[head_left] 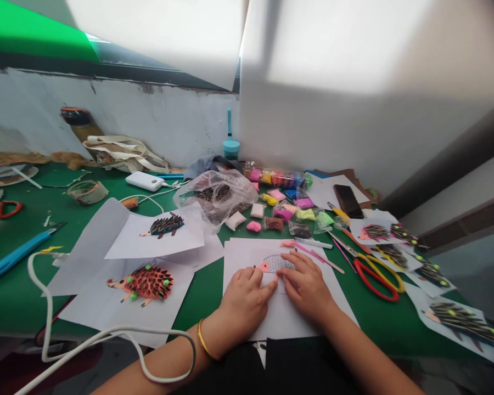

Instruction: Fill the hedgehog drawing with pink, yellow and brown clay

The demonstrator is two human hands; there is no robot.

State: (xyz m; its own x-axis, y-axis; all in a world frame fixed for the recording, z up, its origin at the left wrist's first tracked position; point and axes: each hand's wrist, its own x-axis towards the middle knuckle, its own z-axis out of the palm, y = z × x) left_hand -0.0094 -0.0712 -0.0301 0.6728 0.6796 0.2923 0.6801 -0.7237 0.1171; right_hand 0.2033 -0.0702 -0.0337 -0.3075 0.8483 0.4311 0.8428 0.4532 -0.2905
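Both hands are over a sheet of white paper with a hedgehog drawing. Pink clay covers the hedgehog's face, and its body shows a dotted blue pattern. My left hand rests on the sheet, index finger stretched towards a small bit of pink clay below the face. On the other side, my right hand lies with fingers apart over the hedgehog's back, its thumb and forefinger close to the left fingertip. A pink clay lump and thin sticks lie at the sheet's top.
Packets of coloured clay and a plastic bag of dark seeds lie behind the sheet. Scissors and finished hedgehogs are at right. Left are more hedgehog pictures, a white cable and a blue cutter.
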